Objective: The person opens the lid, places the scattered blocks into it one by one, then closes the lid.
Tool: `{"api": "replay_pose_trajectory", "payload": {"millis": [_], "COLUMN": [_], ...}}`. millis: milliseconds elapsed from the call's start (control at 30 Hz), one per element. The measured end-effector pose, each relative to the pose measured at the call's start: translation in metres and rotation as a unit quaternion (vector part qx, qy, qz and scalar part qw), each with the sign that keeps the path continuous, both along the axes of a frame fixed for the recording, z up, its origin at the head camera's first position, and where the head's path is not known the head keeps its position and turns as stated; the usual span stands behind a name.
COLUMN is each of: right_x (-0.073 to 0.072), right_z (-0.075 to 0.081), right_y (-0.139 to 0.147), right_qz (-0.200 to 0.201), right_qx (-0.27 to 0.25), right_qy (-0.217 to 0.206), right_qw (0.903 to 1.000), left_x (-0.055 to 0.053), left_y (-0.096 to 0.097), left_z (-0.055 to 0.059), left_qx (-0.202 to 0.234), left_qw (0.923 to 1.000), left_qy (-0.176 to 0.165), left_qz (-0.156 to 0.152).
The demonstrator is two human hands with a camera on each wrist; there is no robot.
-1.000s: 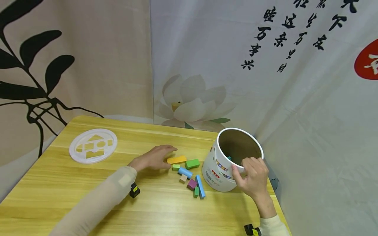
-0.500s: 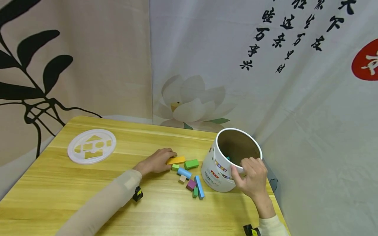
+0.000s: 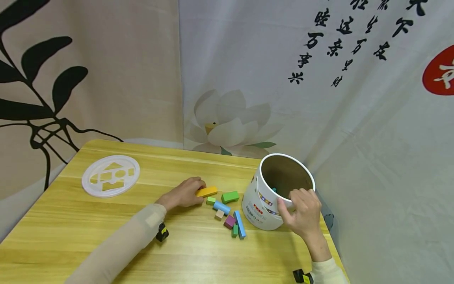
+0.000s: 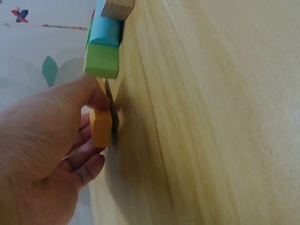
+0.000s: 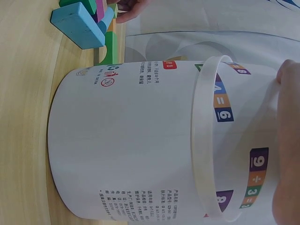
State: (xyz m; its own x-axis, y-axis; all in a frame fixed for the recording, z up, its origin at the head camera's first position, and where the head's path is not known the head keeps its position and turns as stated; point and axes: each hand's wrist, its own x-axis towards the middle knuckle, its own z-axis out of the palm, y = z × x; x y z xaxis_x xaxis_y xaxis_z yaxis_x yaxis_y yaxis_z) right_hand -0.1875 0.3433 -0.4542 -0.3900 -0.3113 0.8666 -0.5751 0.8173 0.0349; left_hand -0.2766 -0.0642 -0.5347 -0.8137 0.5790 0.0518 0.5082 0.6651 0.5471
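My left hand [image 3: 184, 193] pinches an orange block [image 3: 207, 192] between thumb and fingers, low over the table. The left wrist view shows the thumb on the near side of this orange block [image 4: 101, 127], with a shadow beneath it. Beside it lie a light green cube [image 3: 211, 200], a blue rounded block [image 3: 221, 208] and a green block [image 3: 230, 197] with an arched cutout. On the right, my right hand [image 3: 303, 213] grips the rim of a white bucket [image 3: 260, 207], thumb outside. The bucket stands slightly tilted in the head view; something teal shows inside it.
Nearer on the wooden table [image 3: 198, 252] lie a plain wood block [image 3: 219, 215], a purple block [image 3: 229, 221], a dark green block [image 3: 235, 231] and a long blue block [image 3: 240, 225]. A white oval lid [image 3: 106, 193] with shaped holes lies at the left. A curtain [image 3: 142, 79] hangs behind.
My left hand has closed its fingers on the orange block and drawn it a little left, away from the other blocks. The right hand and bucket have stayed put.
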Motion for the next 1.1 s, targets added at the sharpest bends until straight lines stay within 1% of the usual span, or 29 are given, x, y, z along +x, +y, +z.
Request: {"api": "replay_pose_trajectory", "payload": {"millis": [133,300,500,600,700,900,967,1100], "right_x": [0.000,0.000,0.001,0.001,0.001,0.002,0.002,0.003], "right_z": [0.000,0.001,0.001,0.001,0.001,0.001,0.001,0.002], "right_y": [0.000,-0.001,-0.001,-0.001,-0.001,-0.001,-0.001,-0.002], "right_qz": [0.000,0.000,0.000,-0.001,-0.001,-0.002,-0.002,-0.006], "right_qx": [0.000,-0.001,0.000,0.001,0.001,0.002,0.002,0.004], "right_qy": [-0.002,-0.001,0.000,-0.002,-0.003,-0.008,-0.009,-0.012], "right_qw": [1.0000,1.0000,1.0000,1.0000,1.0000,1.0000,0.9999,0.9999], "left_x": [0.001,0.000,-0.001,-0.002,-0.003,-0.004,-0.005,-0.006], "left_y": [-0.004,-0.006,-0.003,0.000,0.005,0.016,0.020,0.031], "left_z": [0.007,0.021,0.038,0.047,0.059,0.088,0.097,0.116], "left_qx": [0.010,0.035,0.054,0.068,0.086,0.117,0.124,0.131], "left_qw": [0.9998,0.9989,0.9969,0.9950,0.9926,0.9865,0.9843,0.9818], "left_qy": [0.000,0.011,0.047,0.067,0.083,0.115,0.126,0.136], "left_qz": [0.016,0.028,0.032,0.028,0.022,0.006,-0.001,-0.014]}}
